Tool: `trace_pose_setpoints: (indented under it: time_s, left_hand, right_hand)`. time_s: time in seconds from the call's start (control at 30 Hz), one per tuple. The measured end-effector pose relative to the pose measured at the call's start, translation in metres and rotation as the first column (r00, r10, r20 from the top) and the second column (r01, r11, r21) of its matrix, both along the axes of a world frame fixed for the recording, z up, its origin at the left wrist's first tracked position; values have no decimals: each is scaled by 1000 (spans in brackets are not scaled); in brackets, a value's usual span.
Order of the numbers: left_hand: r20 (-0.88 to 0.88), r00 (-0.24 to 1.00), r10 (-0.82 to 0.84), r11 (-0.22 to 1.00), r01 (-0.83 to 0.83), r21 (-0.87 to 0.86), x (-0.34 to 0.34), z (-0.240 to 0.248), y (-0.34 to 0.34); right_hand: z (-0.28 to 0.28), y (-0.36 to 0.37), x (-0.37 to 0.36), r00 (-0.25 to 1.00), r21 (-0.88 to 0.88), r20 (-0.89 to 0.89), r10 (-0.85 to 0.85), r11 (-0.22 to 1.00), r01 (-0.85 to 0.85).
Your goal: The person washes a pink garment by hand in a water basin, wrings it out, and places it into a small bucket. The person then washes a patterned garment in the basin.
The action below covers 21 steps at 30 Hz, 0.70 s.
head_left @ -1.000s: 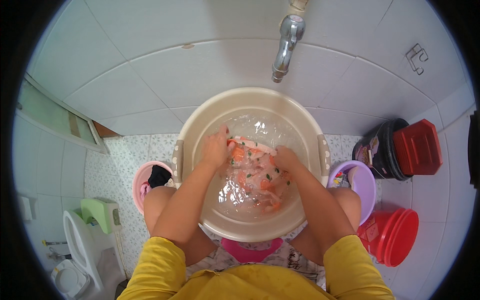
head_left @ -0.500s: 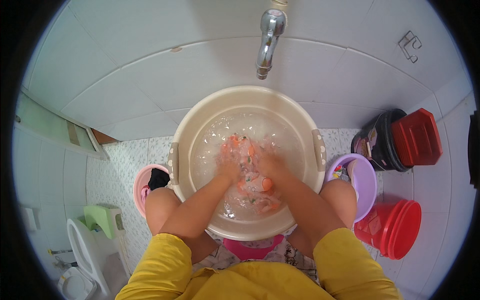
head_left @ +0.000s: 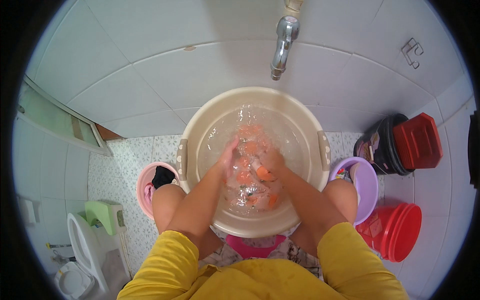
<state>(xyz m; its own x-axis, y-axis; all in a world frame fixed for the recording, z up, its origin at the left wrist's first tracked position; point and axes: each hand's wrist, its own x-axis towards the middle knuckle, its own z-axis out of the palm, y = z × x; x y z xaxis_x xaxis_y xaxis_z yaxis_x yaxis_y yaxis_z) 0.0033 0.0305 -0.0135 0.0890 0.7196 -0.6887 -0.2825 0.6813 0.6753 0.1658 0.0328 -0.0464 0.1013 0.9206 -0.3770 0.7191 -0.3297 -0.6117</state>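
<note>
A large beige basin (head_left: 220, 102) of water stands between my knees. In it lies a soaked pale cloth (head_left: 250, 190) with orange patches and small green marks, partly under the rippling surface; which garment it is, I cannot tell. My left hand (head_left: 229, 154) is at the cloth's left edge, fingers stretched out and holding nothing. On the other side my right hand (head_left: 271, 160) is closed round a bunched part of the cloth, its fingertips partly hidden by water and blur.
Above the basin a chrome tap (head_left: 284, 47) sticks out from the tiled wall. A pink basin (head_left: 141, 192) with clothes is at the left, a purple basin (head_left: 369, 192) at the right. Beyond stand red buckets (head_left: 404, 232), a black bucket (head_left: 380, 142), a green stool (head_left: 104, 217) and a toilet (head_left: 82, 240).
My left hand has come off the cloth and opened at its left side. My right hand stays on the cloth, which now lies more spread out and lower in the water.
</note>
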Motion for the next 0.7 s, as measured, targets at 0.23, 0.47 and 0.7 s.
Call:
trace_pose_setpoints:
  time_s: [0.23, 0.47, 0.7]
  left_hand:
    - [745, 628, -227, 970, 210, 119, -20, -15, -2]
    - [745, 649, 153, 965, 64, -254, 8, 40, 1]
    - [-48, 994, -102, 989, 106, 100, -11, -10, 16]
  right_hand:
    - [52, -36, -67, 846, 411, -292, 446, 857, -310]
    - [42, -39, -63, 910, 570, 190, 368, 714, -407]
    - [62, 8, -15, 973, 310, 230, 25, 946, -98]
